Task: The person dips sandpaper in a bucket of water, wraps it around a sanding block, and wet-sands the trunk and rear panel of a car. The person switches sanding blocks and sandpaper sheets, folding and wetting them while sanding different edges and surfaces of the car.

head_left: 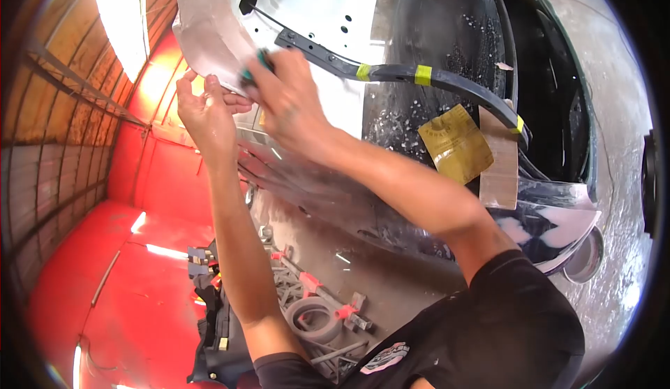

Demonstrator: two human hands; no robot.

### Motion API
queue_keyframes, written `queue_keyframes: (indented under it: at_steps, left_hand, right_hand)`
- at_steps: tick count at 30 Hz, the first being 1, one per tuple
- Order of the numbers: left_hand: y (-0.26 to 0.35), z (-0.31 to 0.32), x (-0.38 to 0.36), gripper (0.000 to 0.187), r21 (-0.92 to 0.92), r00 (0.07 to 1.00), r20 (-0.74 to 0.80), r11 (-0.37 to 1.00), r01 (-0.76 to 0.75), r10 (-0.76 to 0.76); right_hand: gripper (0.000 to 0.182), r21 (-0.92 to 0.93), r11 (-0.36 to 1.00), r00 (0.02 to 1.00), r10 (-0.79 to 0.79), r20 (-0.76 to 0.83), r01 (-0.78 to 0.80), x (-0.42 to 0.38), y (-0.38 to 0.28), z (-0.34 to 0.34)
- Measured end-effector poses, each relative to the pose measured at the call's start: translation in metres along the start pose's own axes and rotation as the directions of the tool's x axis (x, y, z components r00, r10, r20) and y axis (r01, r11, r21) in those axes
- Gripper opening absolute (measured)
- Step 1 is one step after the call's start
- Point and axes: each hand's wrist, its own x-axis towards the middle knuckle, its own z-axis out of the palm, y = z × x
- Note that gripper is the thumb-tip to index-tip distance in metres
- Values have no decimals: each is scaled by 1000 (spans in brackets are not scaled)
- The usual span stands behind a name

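My right hand (285, 96), blurred by motion, is closed around a small green object (257, 66) against the edge of a pale car body panel (216, 33). Just left of it, my left hand (208, 109) is palm up with its fingers spread, some of them at or under the panel's lower edge. Whether those fingertips touch the panel is hard to make out. A dark curved bar (391, 73) with yellow tape runs across the panel to the right of my hands.
A yellow-brown sandpaper sheet (457, 144) overlaps cardboard (498, 162) on the dark car body. Below stand a metal frame with pink parts (310, 282) and a tape-like ring (314, 319). Black parts (223, 326) lie near the red wall (139, 270). A round tin (585, 256) is at right.
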Motion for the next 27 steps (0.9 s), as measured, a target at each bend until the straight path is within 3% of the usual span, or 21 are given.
queue_keyframes:
  at_steps: [5,8,9,14,17,18,20,23,26,27]
  left_hand:
    - [-8,-14,5,28,-7,1000,-3,1000,19,-19]
    - [6,-7,-4,30,-55,996,30,994,90,-88]
    - [5,-10,-4,30,-63,994,46,993,98,-95]
    - [6,-7,-3,29,-29,997,49,998,56,-54]
    - [-2,-11,0,29,-38,997,59,998,50,-47]
    - [-5,-14,-3,30,-39,995,61,996,78,-76]
    - [-5,-15,0,31,-70,994,53,993,95,-92]
    - [2,-10,-2,32,-72,995,51,993,89,-85]
    - [-2,-12,0,33,-77,997,43,994,74,-71]
    - [-5,-13,2,32,-74,998,36,995,62,-59]
  right_hand:
    - [46,-27,999,996,-24,84,27,6,-2,-17]
    - [39,-99,990,986,-81,148,96,8,7,-18]
    - [36,-32,995,986,-89,143,94,2,8,-26]
    - [30,-48,998,998,32,57,-29,-68,8,-46]
    - [37,57,994,993,93,66,-97,7,-11,-9]
    - [40,-1,991,989,130,64,-130,13,-21,-8]
    - [43,75,997,998,-11,58,6,-12,-1,-26]
    - [46,-51,997,996,57,67,-54,-65,10,-49]
    - [37,-23,1000,999,0,-46,-1,-24,-6,-15]
    - [43,41,997,998,65,-16,-65,3,-7,5]
